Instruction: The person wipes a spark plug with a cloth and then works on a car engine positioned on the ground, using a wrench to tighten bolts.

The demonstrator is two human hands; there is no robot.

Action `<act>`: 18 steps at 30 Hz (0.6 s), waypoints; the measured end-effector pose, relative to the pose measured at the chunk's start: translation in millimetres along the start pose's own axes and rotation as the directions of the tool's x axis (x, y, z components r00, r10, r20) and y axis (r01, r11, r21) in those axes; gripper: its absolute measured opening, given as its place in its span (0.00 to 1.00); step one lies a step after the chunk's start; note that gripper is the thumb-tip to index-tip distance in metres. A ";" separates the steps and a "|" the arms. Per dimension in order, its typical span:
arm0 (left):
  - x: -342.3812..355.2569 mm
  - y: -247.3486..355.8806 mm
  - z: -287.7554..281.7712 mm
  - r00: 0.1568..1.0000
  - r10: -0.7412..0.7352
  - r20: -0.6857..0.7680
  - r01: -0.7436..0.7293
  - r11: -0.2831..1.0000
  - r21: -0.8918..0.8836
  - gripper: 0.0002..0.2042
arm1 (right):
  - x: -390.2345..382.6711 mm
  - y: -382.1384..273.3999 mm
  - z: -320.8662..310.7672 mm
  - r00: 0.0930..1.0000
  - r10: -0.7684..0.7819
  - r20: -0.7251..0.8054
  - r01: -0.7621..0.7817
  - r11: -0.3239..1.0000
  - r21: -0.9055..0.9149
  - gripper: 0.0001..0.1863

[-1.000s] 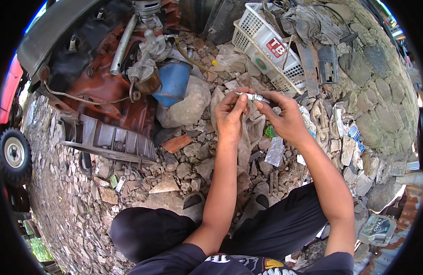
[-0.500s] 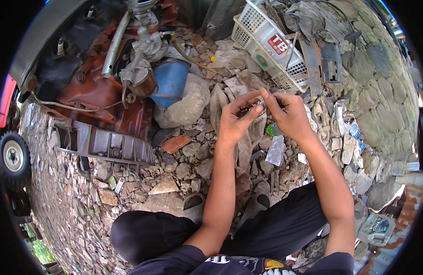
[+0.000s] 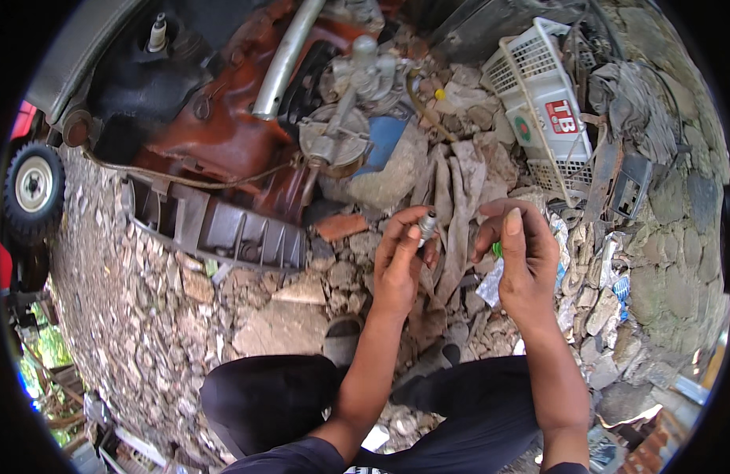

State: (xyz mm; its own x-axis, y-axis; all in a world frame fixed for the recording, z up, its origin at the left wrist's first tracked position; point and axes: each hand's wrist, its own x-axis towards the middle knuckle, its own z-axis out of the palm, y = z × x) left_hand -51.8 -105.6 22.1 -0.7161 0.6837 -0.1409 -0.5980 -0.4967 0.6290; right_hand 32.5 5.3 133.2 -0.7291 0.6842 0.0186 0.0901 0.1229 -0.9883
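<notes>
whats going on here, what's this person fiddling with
A person squats on stony ground beside a rusty engine. The left hand pinches a small metal part between thumb and fingers, held upright. The right hand is next to it, fingers curled, not touching the part. A dirty rag and a white plastic basket lie just beyond.

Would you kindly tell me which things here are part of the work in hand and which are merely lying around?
In hand:
- small metal part, pinched in the left hand
- right hand, fingers curled, apart from the part
- rusty engine just ahead

Lying about:
- white plastic basket
- dirty rags
- small wheel
- loose stones
</notes>
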 end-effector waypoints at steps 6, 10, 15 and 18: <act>-39.5 66.0 1.6 0.865 -0.170 -0.472 0.098 0.980 -0.173 0.16 | 18.9 -61.2 63.9 0.983 -0.186 -0.005 0.185 0.981 -0.066 0.09; -57.6 122.5 17.6 0.820 -0.061 -0.568 -0.006 0.993 -0.115 0.15 | 83.2 -102.8 119.2 0.932 -0.335 0.142 0.363 0.878 -0.312 0.10; -66.1 191.1 74.3 0.767 -0.030 -0.641 -0.047 0.994 -0.103 0.15 | 151.6 -124.7 166.1 0.981 -0.110 0.158 0.192 0.586 -0.787 0.20; -77.7 218.4 106.3 0.758 -0.059 -0.649 0.015 0.997 -0.074 0.14 | 161.7 -137.4 180.6 0.989 0.093 0.117 0.068 0.417 -0.907 0.23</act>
State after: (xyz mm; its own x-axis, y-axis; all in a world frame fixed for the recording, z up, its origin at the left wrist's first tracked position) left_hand -88.4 -210.4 251.7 -0.7412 0.2007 -0.6406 -0.6335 -0.5248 0.5685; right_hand -220.3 -30.8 244.7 -0.7916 0.6042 -0.0915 0.6034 0.7491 -0.2734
